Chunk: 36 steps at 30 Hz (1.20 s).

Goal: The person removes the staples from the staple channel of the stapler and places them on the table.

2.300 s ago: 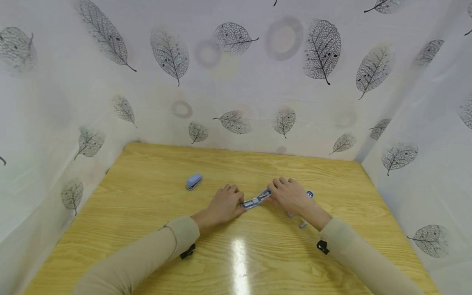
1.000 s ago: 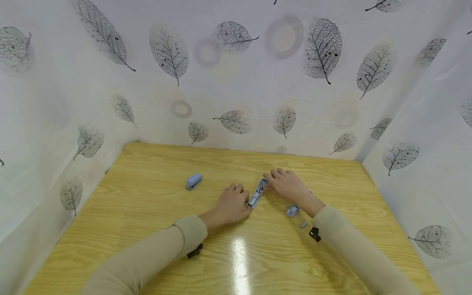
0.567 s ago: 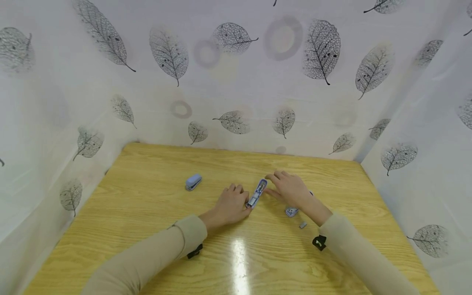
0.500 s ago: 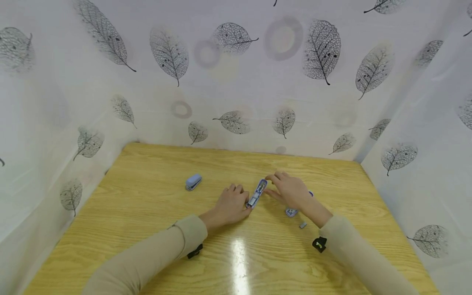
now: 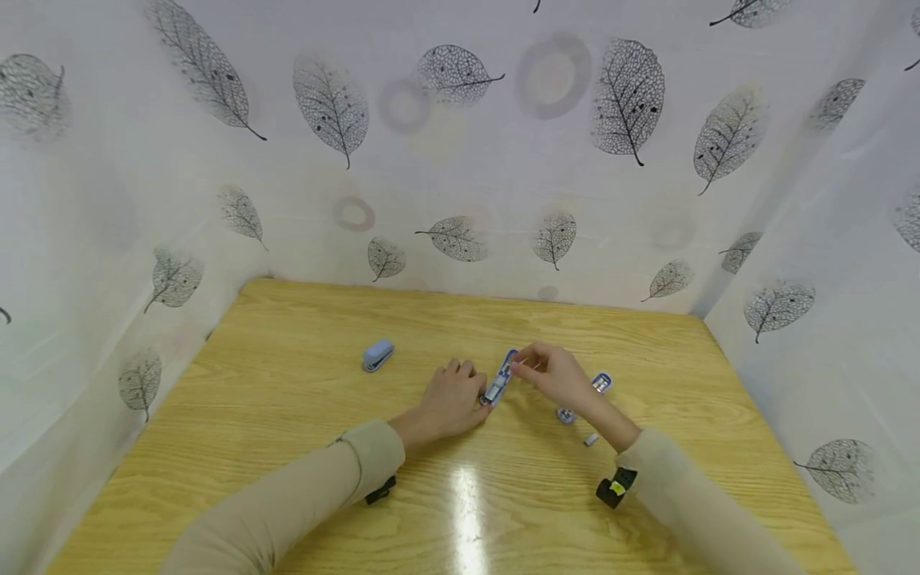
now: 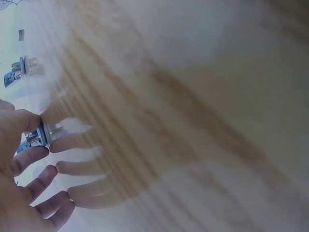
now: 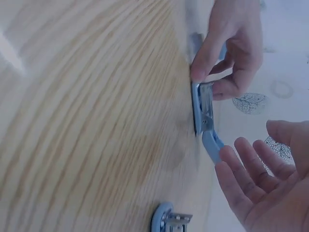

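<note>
A small blue stapler [image 5: 500, 378] lies opened out flat on the wooden table [image 5: 287, 447], its metal channel facing up. My left hand [image 5: 477, 395] pinches its near end between thumb and fingers; the right wrist view shows that grip [image 7: 207, 79] on the stapler [image 7: 204, 108]. My right hand [image 5: 519, 366] hovers just off the stapler's far blue end with fingers loosely spread, and in the right wrist view the right hand [image 7: 241, 159] holds nothing. The left wrist view shows the left hand's thumb [image 6: 19, 126] on the metal end [image 6: 42, 135].
A second, closed blue stapler [image 5: 378, 354] sits at the left. Right of my hands lie a blue-and-metal piece [image 5: 602, 382], another piece [image 5: 565, 415] and a small grey strip [image 5: 590, 439]. Leaf-patterned sheets [image 5: 460, 160] wall in three sides.
The stapler swung from lying crosswise to pointing away. My right hand lifted off its far end and turned, uncovering the blue piece on the right. The left hand kept its grip.
</note>
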Available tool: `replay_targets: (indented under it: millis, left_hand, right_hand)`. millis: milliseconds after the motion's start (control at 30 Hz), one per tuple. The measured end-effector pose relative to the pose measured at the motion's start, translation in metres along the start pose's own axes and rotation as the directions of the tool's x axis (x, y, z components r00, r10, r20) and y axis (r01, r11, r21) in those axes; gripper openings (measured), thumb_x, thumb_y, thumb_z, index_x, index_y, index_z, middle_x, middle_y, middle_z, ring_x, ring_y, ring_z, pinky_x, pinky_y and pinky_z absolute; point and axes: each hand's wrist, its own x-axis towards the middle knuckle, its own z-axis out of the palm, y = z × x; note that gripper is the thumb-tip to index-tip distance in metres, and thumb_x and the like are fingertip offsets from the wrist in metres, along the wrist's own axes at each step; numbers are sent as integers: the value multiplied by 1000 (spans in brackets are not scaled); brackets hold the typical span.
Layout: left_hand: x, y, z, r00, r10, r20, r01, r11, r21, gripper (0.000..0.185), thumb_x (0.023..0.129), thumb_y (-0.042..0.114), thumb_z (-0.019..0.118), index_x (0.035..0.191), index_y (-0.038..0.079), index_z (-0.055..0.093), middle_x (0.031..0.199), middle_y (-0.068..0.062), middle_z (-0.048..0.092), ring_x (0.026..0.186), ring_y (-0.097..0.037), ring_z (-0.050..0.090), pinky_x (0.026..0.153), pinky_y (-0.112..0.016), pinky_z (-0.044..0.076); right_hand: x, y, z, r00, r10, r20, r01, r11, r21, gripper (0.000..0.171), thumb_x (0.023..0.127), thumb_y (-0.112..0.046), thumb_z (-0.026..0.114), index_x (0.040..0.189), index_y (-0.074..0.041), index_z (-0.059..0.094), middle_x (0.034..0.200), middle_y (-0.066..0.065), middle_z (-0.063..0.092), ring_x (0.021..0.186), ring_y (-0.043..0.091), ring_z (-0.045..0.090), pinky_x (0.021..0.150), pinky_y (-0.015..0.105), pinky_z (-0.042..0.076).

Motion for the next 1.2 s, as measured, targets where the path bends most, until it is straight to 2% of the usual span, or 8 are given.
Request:
replay_targets:
  millis: [100, 167, 267, 367, 600, 733, 1000, 1200]
  left_hand:
    - [0, 1, -1, 1000, 0, 0, 0, 1000, -2, 28, 97, 49, 71, 100, 21, 66, 110, -3, 62, 99, -20, 55, 84, -36, 50]
    - [0, 1, -2, 1000, 1, -2, -1, 1000, -2, 29, 97, 49, 72, 99, 21, 66, 110, -3, 62, 98, -20, 55, 82, -36, 50]
    - [-1, 2, -3, 1000, 3, -5, -3, 1000, -5, 29, 97, 48, 72, 100, 20, 66, 109, -3, 63, 98, -20, 55, 82, -35, 50]
    - [-2, 2, -3, 1000, 3, -12, -3, 1000, -11, 28, 96, 48, 72, 99, 20, 66, 110, -3, 63, 98, -21, 55, 83, -36, 50]
    - [-3, 2, -4, 1000, 6, -11, -6, 1000, 0, 30, 97, 49, 72, 100, 20, 66, 112, -5, 64, 102, -23, 57, 85, -38, 52]
    - [-3, 2, -3, 1000, 11, -12, -10, 1000, 14, 30, 98, 49, 71, 101, 20, 66, 114, -4, 64, 103, -23, 58, 86, -39, 53]
    - [-2, 3, -4, 1000, 14, -9, -14, 1000, 23, 31, 98, 49, 70, 104, 19, 67, 116, -5, 65, 104, -23, 58, 86, -39, 53]
    - [-2, 3, -4, 1000, 14, -5, -13, 999, 34, 31, 98, 50, 70, 105, 19, 67, 115, -5, 65, 103, -23, 58, 84, -38, 52]
  right_hand:
    - [1, 1, 0, 996, 69, 49, -76, 984, 161, 30, 104, -22, 68, 120, 3, 70, 103, 25, 75, 85, 33, 76, 70, 38, 64]
    - [2, 1, 1, 990, 114, 78, -129, 966, 224, 32, 104, -21, 67, 121, 5, 68, 104, 26, 75, 85, 31, 76, 71, 38, 64]
    - [3, 1, 3, 975, 192, 114, -217, 935, 282, 34, 104, -22, 67, 123, 7, 67, 106, 25, 76, 83, 23, 77, 72, 35, 64]
    - [5, 1, 8, 959, 251, 132, -280, 913, 298, 34, 104, -22, 67, 123, 6, 68, 104, 20, 78, 81, 18, 77, 70, 32, 63]
    - [9, -1, 21, 943, 275, 188, -323, 895, 309, 25, 102, -14, 69, 116, 6, 71, 90, 8, 80, 73, 14, 75, 66, 29, 63]
    - [10, -2, 26, 933, 295, 204, -347, 884, 312, 22, 100, -12, 71, 112, 6, 73, 87, 7, 79, 70, 13, 73, 64, 29, 62]
    - [12, -8, 28, 938, 281, 204, -322, 924, 206, 21, 101, -11, 70, 109, 7, 75, 88, 14, 80, 67, 11, 72, 61, 27, 60]
    - [14, -12, 29, 936, 292, 198, -325, 933, 156, 19, 99, -11, 71, 106, 6, 76, 86, 15, 79, 66, 12, 72, 61, 27, 60]
